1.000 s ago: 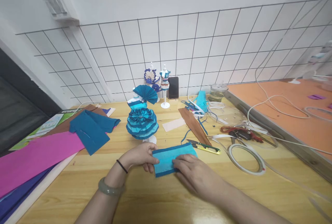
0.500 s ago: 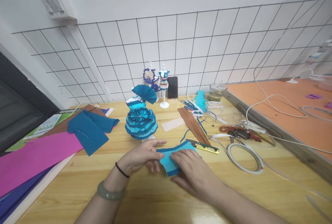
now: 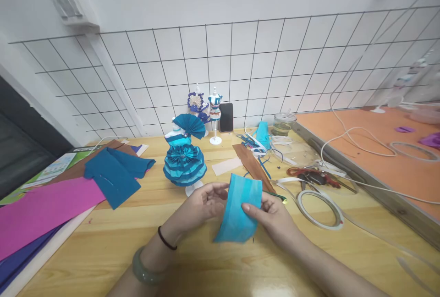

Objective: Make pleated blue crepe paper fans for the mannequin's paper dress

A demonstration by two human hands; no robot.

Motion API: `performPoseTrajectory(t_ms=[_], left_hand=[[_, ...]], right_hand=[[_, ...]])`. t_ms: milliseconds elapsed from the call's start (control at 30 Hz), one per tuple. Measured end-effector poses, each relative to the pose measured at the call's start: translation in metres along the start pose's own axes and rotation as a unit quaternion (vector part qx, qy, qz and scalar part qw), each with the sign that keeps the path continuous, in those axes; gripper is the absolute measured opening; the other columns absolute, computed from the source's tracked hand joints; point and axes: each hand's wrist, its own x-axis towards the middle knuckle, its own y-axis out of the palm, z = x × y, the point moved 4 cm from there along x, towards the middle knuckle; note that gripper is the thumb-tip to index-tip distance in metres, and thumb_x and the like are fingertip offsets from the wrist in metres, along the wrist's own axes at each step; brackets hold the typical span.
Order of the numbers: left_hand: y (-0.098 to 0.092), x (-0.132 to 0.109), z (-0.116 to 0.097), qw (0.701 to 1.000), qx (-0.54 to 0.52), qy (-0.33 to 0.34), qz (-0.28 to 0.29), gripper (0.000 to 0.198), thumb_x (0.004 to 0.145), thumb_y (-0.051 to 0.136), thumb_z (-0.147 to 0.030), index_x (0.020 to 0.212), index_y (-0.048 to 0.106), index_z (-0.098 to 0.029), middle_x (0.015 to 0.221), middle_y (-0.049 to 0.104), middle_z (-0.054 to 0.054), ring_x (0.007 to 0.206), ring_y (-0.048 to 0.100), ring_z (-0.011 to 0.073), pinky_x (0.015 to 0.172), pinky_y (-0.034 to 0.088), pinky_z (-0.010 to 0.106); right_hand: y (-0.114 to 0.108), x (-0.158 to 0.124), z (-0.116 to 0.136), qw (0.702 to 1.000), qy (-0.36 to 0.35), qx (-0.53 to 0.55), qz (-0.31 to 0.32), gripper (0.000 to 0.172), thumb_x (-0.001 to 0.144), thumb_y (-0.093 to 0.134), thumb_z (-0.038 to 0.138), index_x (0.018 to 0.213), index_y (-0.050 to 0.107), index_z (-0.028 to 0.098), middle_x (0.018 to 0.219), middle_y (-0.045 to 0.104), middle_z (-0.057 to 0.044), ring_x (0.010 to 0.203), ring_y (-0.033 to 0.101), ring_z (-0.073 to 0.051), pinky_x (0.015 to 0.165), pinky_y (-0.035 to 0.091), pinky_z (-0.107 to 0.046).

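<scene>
Both my hands hold a folded strip of light blue crepe paper (image 3: 239,210) up off the wooden table (image 3: 103,246). My left hand (image 3: 202,204) grips its left edge with curled fingers. My right hand (image 3: 273,214) pinches its right side, thumb on the front. The strip stands nearly upright, its lower end hanging toward the table. Just behind my hands stands a small mannequin in a pleated blue paper dress (image 3: 184,159).
Teal (image 3: 113,174), pink (image 3: 44,207) and purple paper sheets lie at the left. Snips (image 3: 280,196), a ring of tape (image 3: 319,203), scissors (image 3: 314,177), brown paper strips (image 3: 252,166) and a glass jar (image 3: 283,124) lie at the right. Two small mannequins (image 3: 215,113) and a phone (image 3: 226,117) stand by the wire grid.
The blue strip lay flat on the table under my hands a second ago; now both hands have lifted it and turned it upright.
</scene>
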Motion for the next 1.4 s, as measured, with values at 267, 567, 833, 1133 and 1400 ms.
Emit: performPoseTrajectory(t_ms=[267,567,833,1133,1400], left_hand=[[0.013,0.001,0.019,0.995,-0.007,-0.076,-0.071,0.027,0.068,0.067,-0.035,0.08,0.067,-0.011,0.078,0.068,0.007,0.071,0.06,0.0179,0.066,0.046,0.027],[-0.01,0.006,0.045,0.972,-0.092,-0.158,-0.149,0.024,0.061,0.072,-0.027,0.078,0.065,-0.011,0.07,0.068,0.006,0.057,0.061,0.015,0.057,0.048,0.027],[-0.005,0.003,0.044,0.969,-0.087,-0.196,-0.124,0.024,0.058,0.074,-0.025,0.075,0.064,-0.012,0.068,0.068,0.004,0.056,0.061,0.0137,0.057,0.048,0.025],[-0.002,0.002,0.043,0.973,-0.079,-0.186,-0.113,0.026,0.061,0.073,-0.031,0.076,0.065,-0.01,0.067,0.067,0.005,0.056,0.059,0.0132,0.056,0.047,0.025],[0.007,0.0,0.037,0.983,-0.05,-0.169,-0.06,0.03,0.058,0.075,-0.033,0.078,0.067,-0.012,0.07,0.067,0.003,0.058,0.059,0.0125,0.06,0.046,0.025]], right_hand=[[0.021,0.0,-0.02,0.995,0.044,0.009,0.088,0.028,0.071,0.064,0.041,0.081,0.061,0.015,0.074,0.068,-0.004,0.067,0.063,-0.018,0.065,0.048,-0.031],[-0.041,0.01,0.019,0.704,-0.112,-0.7,-0.049,0.019,0.081,0.046,0.018,0.083,0.065,0.018,0.078,0.067,-0.009,0.079,0.057,-0.024,0.067,0.041,-0.032],[-0.046,0.013,0.011,0.644,-0.111,-0.756,-0.038,0.02,0.075,0.046,0.004,0.078,0.062,0.015,0.07,0.066,-0.011,0.071,0.058,-0.024,0.062,0.037,-0.03],[-0.028,0.011,0.005,0.945,-0.003,-0.327,0.012,0.032,0.088,0.036,0.039,0.093,0.059,0.018,0.07,0.061,0.0,0.056,0.054,-0.013,0.052,0.041,-0.023],[-0.014,0.003,0.001,0.974,0.056,-0.176,0.128,0.036,0.083,0.045,0.046,0.093,0.06,0.015,0.092,0.064,-0.004,0.086,0.057,-0.018,0.078,0.043,-0.029]])
